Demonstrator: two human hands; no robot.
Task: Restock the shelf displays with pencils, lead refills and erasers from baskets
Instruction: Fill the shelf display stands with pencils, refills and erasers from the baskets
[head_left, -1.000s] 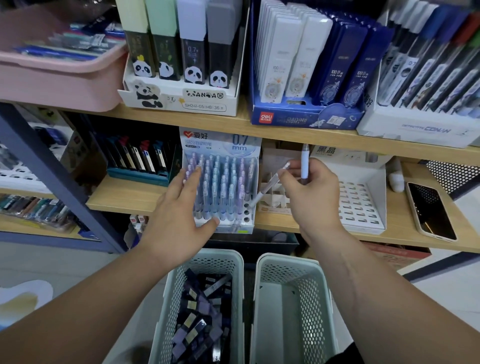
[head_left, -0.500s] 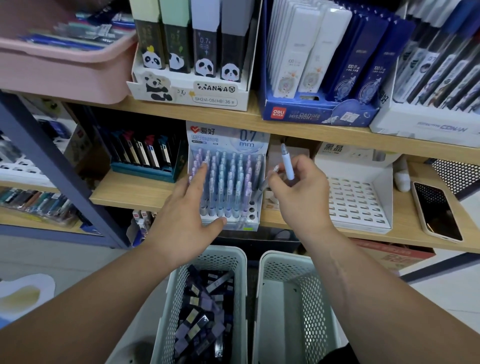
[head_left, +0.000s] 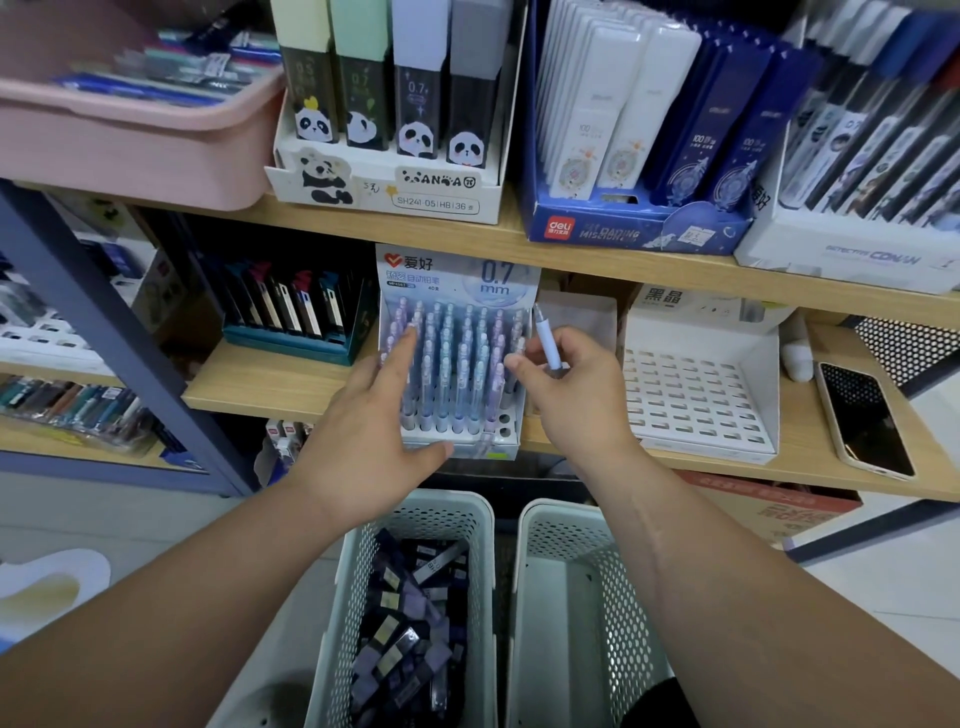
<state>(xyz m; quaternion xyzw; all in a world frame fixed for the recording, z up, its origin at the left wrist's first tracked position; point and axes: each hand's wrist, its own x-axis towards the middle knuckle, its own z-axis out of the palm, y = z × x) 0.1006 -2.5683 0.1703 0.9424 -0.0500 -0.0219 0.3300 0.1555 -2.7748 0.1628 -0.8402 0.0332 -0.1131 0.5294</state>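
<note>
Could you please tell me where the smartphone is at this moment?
In the head view, the smartphone lies face up at the right end of the lower wooden shelf, right of the empty white display tray and beside a small white bottle.

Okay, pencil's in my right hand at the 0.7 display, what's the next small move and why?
Probably lower the pencil tip-down into one of the empty holes at the display's front right corner. The right hand already holds it just beside that corner, the other slots look filled, and the left hand is steadying the display.
</note>
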